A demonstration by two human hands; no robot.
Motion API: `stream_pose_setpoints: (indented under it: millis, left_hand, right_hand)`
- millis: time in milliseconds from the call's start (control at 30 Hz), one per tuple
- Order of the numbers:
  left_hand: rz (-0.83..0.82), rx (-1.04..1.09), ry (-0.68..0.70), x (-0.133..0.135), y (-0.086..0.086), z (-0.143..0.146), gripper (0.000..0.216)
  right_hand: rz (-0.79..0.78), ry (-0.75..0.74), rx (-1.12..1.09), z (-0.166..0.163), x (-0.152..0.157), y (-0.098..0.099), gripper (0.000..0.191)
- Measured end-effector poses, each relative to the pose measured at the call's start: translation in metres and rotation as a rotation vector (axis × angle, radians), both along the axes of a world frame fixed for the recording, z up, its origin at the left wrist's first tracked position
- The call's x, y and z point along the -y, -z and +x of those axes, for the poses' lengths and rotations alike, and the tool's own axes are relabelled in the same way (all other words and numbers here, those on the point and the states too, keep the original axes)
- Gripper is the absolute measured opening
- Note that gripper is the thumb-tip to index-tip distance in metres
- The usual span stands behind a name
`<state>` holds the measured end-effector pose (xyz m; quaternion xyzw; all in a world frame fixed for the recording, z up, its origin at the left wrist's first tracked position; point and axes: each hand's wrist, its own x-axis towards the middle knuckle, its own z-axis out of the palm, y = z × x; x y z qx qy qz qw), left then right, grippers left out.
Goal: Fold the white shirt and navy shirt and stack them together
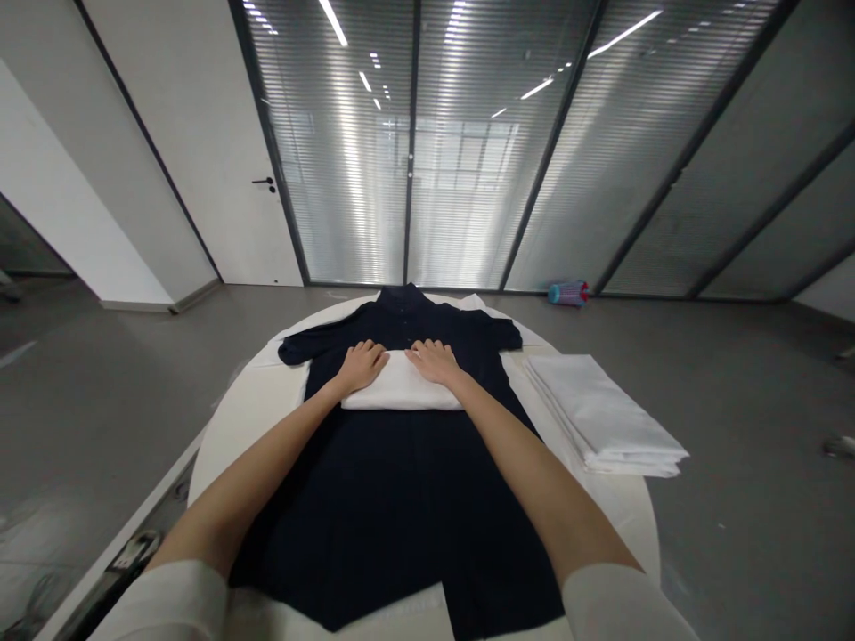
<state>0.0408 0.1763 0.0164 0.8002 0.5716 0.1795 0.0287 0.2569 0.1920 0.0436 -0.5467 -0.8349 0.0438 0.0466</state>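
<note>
A navy short-sleeved polo shirt is spread out on a round white table, its collar at the far end. Across its chest lies a folded white cloth. My left hand rests palm down on the cloth's far left corner, fingers extended toward the collar. On the far right corner, my right hand lies the same way, fingers slightly apart. Both thumbs point inward along the far edge. The palms hide the cloth under them.
To the right, a stack of folded white cloth overhangs the table edge. A blue and red object lies on the floor by the glass partition. White material also shows beneath the shirt. At lower left a dark object sits beside the table.
</note>
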Motion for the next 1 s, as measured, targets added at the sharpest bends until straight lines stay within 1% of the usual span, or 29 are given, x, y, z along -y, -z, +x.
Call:
stream_pose_setpoints:
  millis: [100,167,233,300,333,367,433,467,500,533,567,600,667,733,800,833,867,933,1000]
  left_hand:
    - [-0.025,0.041,-0.035,-0.001,0.002,-0.010,0.041]
    - [-0.083,0.089,-0.058,-0.003,-0.003,-0.019,0.044]
    - [-0.167,0.153,-0.056,-0.006,-0.014,-0.028,0.045]
    - [-0.202,0.234,0.006,-0.006,-0.032,-0.036,0.046]
    - [-0.167,0.281,0.053,-0.005,-0.044,-0.039,0.047]
    - [-0.088,0.323,0.099,-0.002,-0.056,-0.042,0.050]
    - [0.162,0.344,0.175,0.008,-0.078,-0.045,0.053]
    - [0.295,0.312,0.199,0.016,-0.086,-0.046,0.050]
    - [0.407,0.254,0.220,0.025,-0.091,-0.046,0.044]
    - [0.481,0.181,0.245,0.036,-0.091,-0.046,0.037]
    - [0.512,0.104,0.275,0.047,-0.087,-0.046,0.032]
    - [0.508,0.035,0.313,0.058,-0.079,-0.045,0.031]
    - [0.410,-0.073,0.425,0.080,-0.058,-0.044,0.033]
    - [0.261,-0.121,0.562,0.097,-0.039,-0.044,0.032]
    - [0.141,-0.104,0.649,0.106,-0.031,-0.043,0.035]
    - [0.109,-0.072,0.646,0.107,-0.032,-0.041,0.037]
    - [0.100,-0.028,0.608,0.105,-0.035,-0.038,0.039]
    - [0.116,0.060,0.469,0.095,-0.043,-0.026,0.041]
    - [0.138,0.112,0.317,0.081,-0.044,-0.009,0.046]
  right_hand:
    - [-0.021,-0.004,-0.020,0.023,-0.006,0.000,0.061]
    - [-0.063,0.032,-0.051,0.043,-0.009,0.000,0.059]
    - [-0.081,0.050,-0.110,0.057,-0.010,-0.002,0.050]
    - [-0.059,0.029,-0.173,0.063,-0.010,-0.011,0.038]
    - [-0.021,0.012,-0.218,0.063,-0.009,-0.019,0.033]
    - [0.036,-0.008,-0.273,0.062,-0.006,-0.030,0.028]
    - [0.195,-0.082,-0.392,0.059,0.004,-0.055,0.020]
    - [0.281,-0.136,-0.428,0.059,0.012,-0.067,0.015]
    - [0.352,-0.194,-0.424,0.060,0.022,-0.075,0.010]
    - [0.396,-0.248,-0.376,0.062,0.032,-0.080,0.006]
    - [0.417,-0.296,-0.300,0.065,0.044,-0.080,0.005]
    - [0.414,-0.333,-0.210,0.068,0.055,-0.076,0.008]
    - [0.328,-0.389,-0.041,0.075,0.077,-0.058,0.014]
    - [0.176,-0.426,0.056,0.080,0.093,-0.037,0.015]
    - [0.057,-0.426,0.076,0.079,0.103,-0.025,0.012]
    - [0.037,-0.403,0.060,0.075,0.104,-0.024,0.009]
    - [0.045,-0.365,0.028,0.069,0.103,-0.025,0.010]
    - [0.099,-0.273,-0.063,0.049,0.095,-0.030,0.023]
    - [0.149,-0.196,-0.141,0.023,0.082,-0.031,0.039]
